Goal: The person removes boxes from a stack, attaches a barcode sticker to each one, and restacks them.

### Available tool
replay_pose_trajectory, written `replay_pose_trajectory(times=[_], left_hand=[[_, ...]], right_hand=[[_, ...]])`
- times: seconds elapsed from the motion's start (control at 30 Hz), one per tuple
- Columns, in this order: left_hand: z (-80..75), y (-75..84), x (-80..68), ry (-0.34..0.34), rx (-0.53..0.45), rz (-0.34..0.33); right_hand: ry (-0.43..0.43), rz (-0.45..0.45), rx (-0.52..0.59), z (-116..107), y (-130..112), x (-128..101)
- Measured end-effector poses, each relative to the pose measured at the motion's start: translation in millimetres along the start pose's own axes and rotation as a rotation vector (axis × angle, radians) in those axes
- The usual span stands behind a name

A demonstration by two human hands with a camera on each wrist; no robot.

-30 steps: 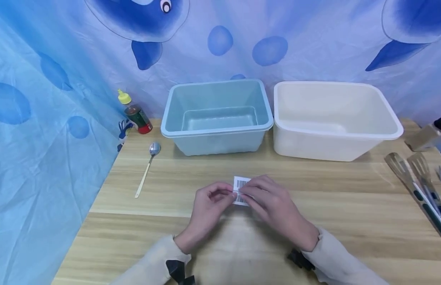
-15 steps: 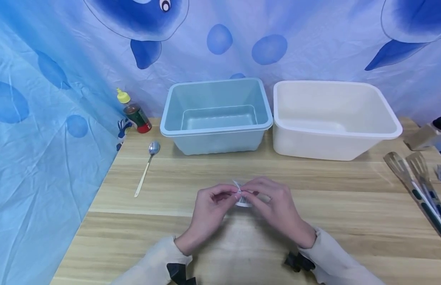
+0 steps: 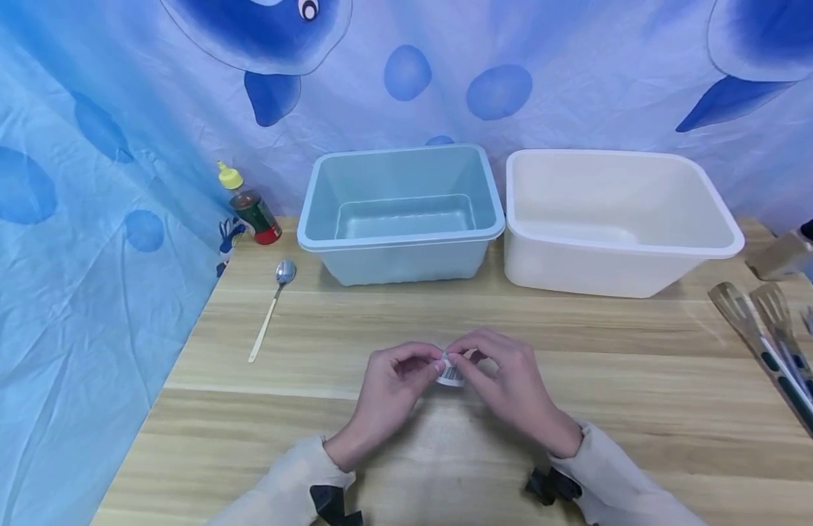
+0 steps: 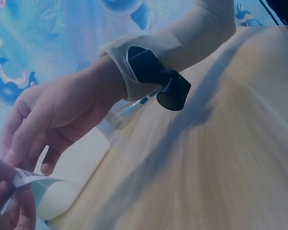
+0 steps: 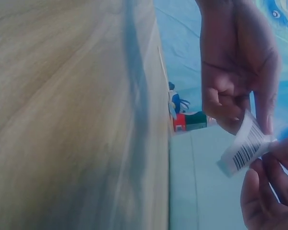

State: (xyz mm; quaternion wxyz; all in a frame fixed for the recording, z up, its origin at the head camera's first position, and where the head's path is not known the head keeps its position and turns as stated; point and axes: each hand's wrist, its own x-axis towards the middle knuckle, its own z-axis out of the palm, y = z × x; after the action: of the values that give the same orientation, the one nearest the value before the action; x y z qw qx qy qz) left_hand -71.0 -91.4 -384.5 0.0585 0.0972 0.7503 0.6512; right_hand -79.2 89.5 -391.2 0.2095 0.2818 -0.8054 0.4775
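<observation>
Both hands, left hand (image 3: 388, 387) and right hand (image 3: 505, 383), pinched barcode label (image 3: 451, 374) just above wooden table (image 3: 577, 365). Label looked light, floppy, probably sticky-backed; best held by edges.

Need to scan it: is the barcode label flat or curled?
Curled. The barcode label bends between the left hand and right hand, both pinching it.

barcode label (image 3: 451, 374): mostly hidden by fingers | spatulas (image 3: 768, 343): cut off right edge
</observation>
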Motion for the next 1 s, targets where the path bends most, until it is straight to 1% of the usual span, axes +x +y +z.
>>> replay_pose_trajectory(times=[0.07,0.13,0.23,0.37,0.4,0.47,0.57,0.73,0.83,0.9,1.0], left_hand=[[-0.5,-1.5,0.0,-0.001,0.004,-0.01],[-1.3,-2.7,0.2,0.004,0.012,-0.022],[-3.0,-4.4,0.5,0.02,0.032,-0.034],[-5.3,-7.6,0.2,0.049,0.034,-0.039],[-5.8,-8.7,-0.2,0.055,0.03,-0.039],[-7.0,-10.9,-1.1,0.064,0.027,-0.035],[-8.9,-14.2,-2.6,0.074,0.023,-0.037],[-12.6,-18.4,-5.1,0.092,0.062,-0.047],[-14.8,-19.7,-7.2,0.096,0.069,-0.07],[-16.0,-20.4,-8.6,0.099,0.058,-0.086],[-17.5,-22.8,-9.9,0.103,0.047,-0.105]], right_hand=[[-0.008,0.034,-0.005,0.3,1.3,-0.7],[-0.017,0.094,0.005,0.1,2.5,-0.7],[-0.047,0.253,0.063,-1.4,4.4,1.0],[-0.077,0.492,0.186,-4.6,8.3,5.2],[-0.078,0.538,0.215,-5.3,9.5,6.0],[-0.072,0.6,0.266,-6.3,11.9,7.7],[-0.06,0.655,0.327,-7.2,14.5,9.1],[-0.03,0.704,0.37,-6.3,16.5,10.3],[-0.011,0.727,0.371,-5.3,17.3,10.6],[-0.001,0.742,0.365,-5.0,17.9,10.7],[0.014,0.757,0.335,-6.1,20.1,11.0]])
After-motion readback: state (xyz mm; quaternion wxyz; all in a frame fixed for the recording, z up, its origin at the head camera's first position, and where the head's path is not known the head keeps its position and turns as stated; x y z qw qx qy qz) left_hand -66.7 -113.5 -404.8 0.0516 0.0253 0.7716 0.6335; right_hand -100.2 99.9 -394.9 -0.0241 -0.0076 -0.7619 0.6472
